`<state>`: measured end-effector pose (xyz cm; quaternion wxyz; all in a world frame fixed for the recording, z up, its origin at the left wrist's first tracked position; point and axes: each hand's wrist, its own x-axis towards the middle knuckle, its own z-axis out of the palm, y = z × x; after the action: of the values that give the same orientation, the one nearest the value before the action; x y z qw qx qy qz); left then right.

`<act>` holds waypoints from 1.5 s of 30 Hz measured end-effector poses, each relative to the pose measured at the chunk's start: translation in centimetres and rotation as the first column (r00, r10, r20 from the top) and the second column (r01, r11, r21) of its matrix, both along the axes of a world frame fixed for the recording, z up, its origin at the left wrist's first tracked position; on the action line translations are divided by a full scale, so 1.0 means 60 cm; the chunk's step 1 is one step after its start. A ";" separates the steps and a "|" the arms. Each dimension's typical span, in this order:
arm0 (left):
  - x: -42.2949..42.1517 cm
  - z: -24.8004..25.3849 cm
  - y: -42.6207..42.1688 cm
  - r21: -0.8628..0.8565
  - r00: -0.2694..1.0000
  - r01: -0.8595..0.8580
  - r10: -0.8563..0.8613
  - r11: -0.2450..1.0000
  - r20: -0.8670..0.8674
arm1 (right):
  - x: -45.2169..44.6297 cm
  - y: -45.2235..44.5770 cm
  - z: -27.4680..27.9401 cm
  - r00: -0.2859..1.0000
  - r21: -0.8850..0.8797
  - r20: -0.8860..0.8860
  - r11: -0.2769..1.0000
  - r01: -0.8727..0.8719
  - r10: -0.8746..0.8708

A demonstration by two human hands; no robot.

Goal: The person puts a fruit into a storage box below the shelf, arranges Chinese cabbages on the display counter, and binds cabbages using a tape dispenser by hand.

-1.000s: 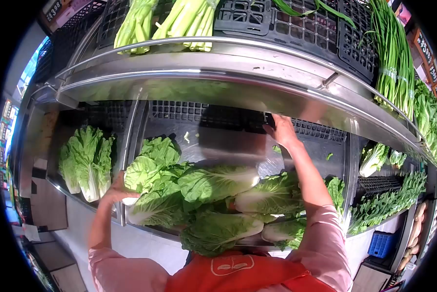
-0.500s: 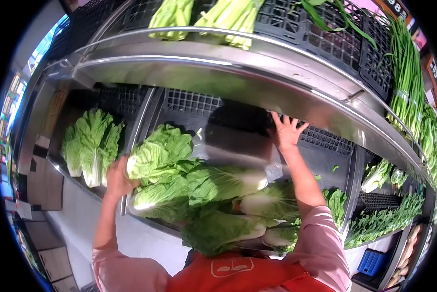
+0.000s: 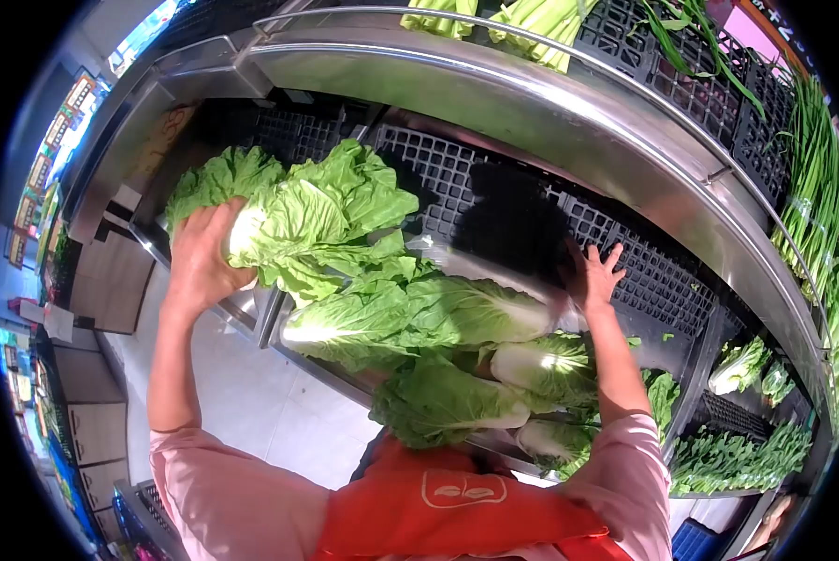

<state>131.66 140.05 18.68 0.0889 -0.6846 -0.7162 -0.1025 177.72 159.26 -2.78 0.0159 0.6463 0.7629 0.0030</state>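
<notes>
Our left hand (image 3: 202,260) clamps its fingers on a cabbage (image 3: 312,222), whose long axis runs rightward from them; our right hand (image 3: 595,280), farther off, holds its fingers apart.

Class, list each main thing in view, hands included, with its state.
Leafy head: unwrapped, held by its pale end
Left hand: curled, gripping
Right hand: spread open, holding nothing
Cabbages: lying on their sides, overlapping
Long green stalks: tied in a bunch
Red apron: worn
</notes>
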 end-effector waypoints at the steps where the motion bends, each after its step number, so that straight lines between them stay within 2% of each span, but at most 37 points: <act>1: 0.002 0.011 -0.005 0.028 1.000 0.026 -0.026 0.999 -0.013 | 0.003 -0.007 -0.006 1.000 0.031 -0.006 0.999 -0.021 0.021; 6: 0.034 0.043 -0.008 0.076 0.993 0.101 -0.105 0.992 0.057 | 0.010 -0.038 -0.028 0.997 0.103 -0.030 0.993 -0.064 0.068; 9: 0.068 0.033 0.005 0.096 0.979 0.140 -0.152 0.986 0.137 | -0.001 -0.061 -0.011 0.996 0.049 -0.072 0.998 -0.049 0.052; 15: 0.122 -0.041 0.069 0.169 0.896 0.314 -0.350 0.934 0.273 | -0.002 -0.076 -0.023 0.995 0.062 -0.095 0.997 -0.037 0.042; 17: 0.141 -0.057 0.092 0.092 0.899 0.307 -0.321 0.947 0.298 | -0.001 -0.080 -0.026 0.994 0.079 -0.102 0.996 -0.040 0.048; 20: 0.152 -0.102 0.130 0.170 0.873 0.321 -0.360 0.932 0.329 | 0.001 -0.079 -0.026 0.993 0.078 -0.113 0.997 -0.031 0.040; 23: 0.160 -0.137 0.144 0.173 0.823 0.178 -0.243 0.969 0.514 | 0.003 -0.075 -0.031 0.995 0.063 -0.065 0.996 -0.066 0.070; 26: 0.138 -0.242 0.170 0.334 0.581 0.028 -0.287 0.942 0.762 | -0.001 -0.080 -0.032 0.996 0.097 -0.078 0.995 -0.031 0.038; 29: 0.122 -0.307 0.184 0.365 0.461 -0.106 -0.280 0.925 0.842 | -0.014 -0.086 -0.006 0.995 0.052 -0.092 0.998 -0.023 0.028; 30: 0.115 -0.320 0.185 0.379 0.551 -0.134 -0.249 0.916 0.796 | -0.017 -0.090 0.003 0.994 0.031 -0.111 0.999 -0.018 0.021; 33: 0.095 -0.363 0.188 0.289 0.538 -0.232 -0.125 0.929 0.833 | -0.016 -0.108 0.000 0.975 0.144 -0.170 0.982 -0.118 0.142; 34: 0.082 -0.388 0.193 0.334 0.558 -0.211 -0.167 0.919 0.813 | -0.040 -0.132 0.043 0.973 0.158 -0.105 0.970 -0.187 0.205; 35: 0.080 -0.398 0.196 0.307 0.533 -0.223 -0.148 0.925 0.833 | -0.049 -0.139 0.061 0.941 -0.008 -0.217 0.963 -0.268 0.260; 37: 0.079 -0.407 0.192 0.248 0.483 -0.243 -0.105 0.938 0.869 | -0.065 -0.145 0.077 0.843 -0.304 -0.457 0.841 -0.447 0.283; 41: 0.082 -0.410 0.191 0.165 0.521 -0.237 -0.018 0.957 0.854 | -0.101 -0.132 0.084 0.883 -0.389 -0.271 0.796 -0.464 0.382; 43: 0.079 -0.411 0.190 0.125 0.495 -0.215 -0.002 0.968 0.869 | -0.118 -0.125 0.088 0.878 -0.441 -0.217 0.760 -0.478 0.427; 45: 0.077 -0.406 0.188 0.105 0.458 -0.180 -0.011 0.978 0.889 | -0.119 -0.119 0.068 0.849 -0.381 -0.228 0.759 -0.528 0.477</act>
<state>136.28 151.35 -5.71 -0.2272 -0.4843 -0.6786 -0.5033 170.58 152.10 1.29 0.1115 0.3968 0.8891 -0.1989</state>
